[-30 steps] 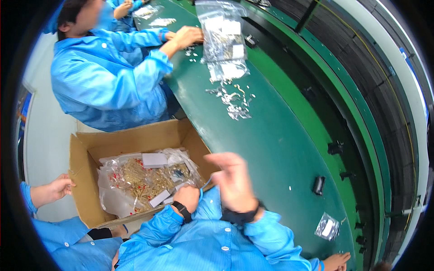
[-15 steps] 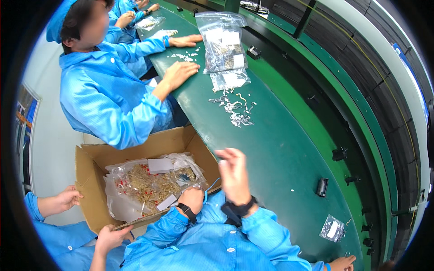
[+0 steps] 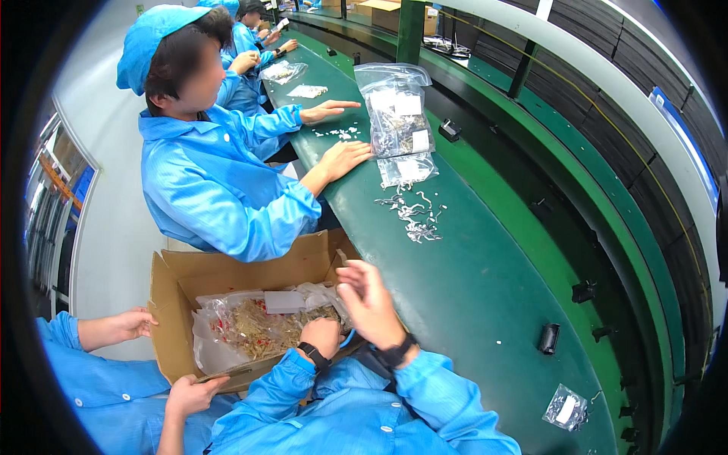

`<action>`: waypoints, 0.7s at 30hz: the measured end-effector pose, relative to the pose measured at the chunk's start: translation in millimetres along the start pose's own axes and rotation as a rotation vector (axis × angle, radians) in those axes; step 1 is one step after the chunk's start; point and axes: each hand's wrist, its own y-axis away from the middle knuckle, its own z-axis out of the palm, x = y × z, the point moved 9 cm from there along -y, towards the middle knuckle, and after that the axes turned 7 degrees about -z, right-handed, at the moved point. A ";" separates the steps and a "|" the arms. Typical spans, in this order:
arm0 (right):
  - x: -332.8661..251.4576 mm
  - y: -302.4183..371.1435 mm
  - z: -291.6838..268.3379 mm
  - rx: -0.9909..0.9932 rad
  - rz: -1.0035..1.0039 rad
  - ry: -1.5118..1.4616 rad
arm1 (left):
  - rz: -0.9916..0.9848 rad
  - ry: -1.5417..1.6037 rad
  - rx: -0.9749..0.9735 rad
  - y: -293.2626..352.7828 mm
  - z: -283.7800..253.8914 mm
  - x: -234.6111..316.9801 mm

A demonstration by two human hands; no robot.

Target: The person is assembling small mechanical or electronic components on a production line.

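Note:
My left hand (image 3: 320, 337) is over the near right side of a cardboard box (image 3: 168, 315), its fingers curled down among the bags; whatever they grip is hidden. My right hand (image 3: 371, 305) hovers above the box's right corner by the table edge, fingers slightly bent and apart, holding nothing visible. Inside the box lie clear plastic bags (image 3: 250, 324) of small gold-coloured and red parts, with a white label card (image 3: 283, 302) on top. Another person's hand (image 3: 135, 324) grips the box's left wall, and that person's other hand (image 3: 196, 393) holds its near edge.
A green table (image 3: 455, 303) curves away on the right. On it are a large zip bag of parts (image 3: 398, 121), loose black-and-white pieces (image 3: 415, 220), a small bag (image 3: 565, 407) and a black cylinder (image 3: 548, 338). A co-worker (image 3: 220, 174) in blue sits beyond the box, hands on the table.
The view has shifted, so the table and co-workers appear further right and lower. My right hand has moved left toward the box; my left hand stays in it.

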 end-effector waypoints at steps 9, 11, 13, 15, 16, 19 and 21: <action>-102.8 92.7 -226.0 0.763 -0.116 0.184 | 0.299 0.427 0.427 55.2 -149.5 99.1; -105.1 154.8 -264.9 1.118 -0.170 0.173 | 0.394 0.486 0.392 55.4 -149.0 130.6; -103.4 196.7 -273.2 1.276 -0.212 0.144 | 0.557 0.526 0.387 60.1 -146.5 167.2; -96.0 213.8 -276.0 1.325 -0.154 0.030 | 0.717 0.437 0.326 63.4 -140.0 212.9; -85.1 214.6 -275.0 1.315 -0.119 0.018 | 0.797 0.405 0.311 68.1 -137.5 235.5; -74.9 187.5 -254.1 1.117 -0.048 0.333 | 0.893 0.324 0.178 65.5 -107.4 260.2; -64.7 156.8 -234.5 0.997 0.018 0.316 | 0.899 0.338 0.046 70.6 -98.0 254.6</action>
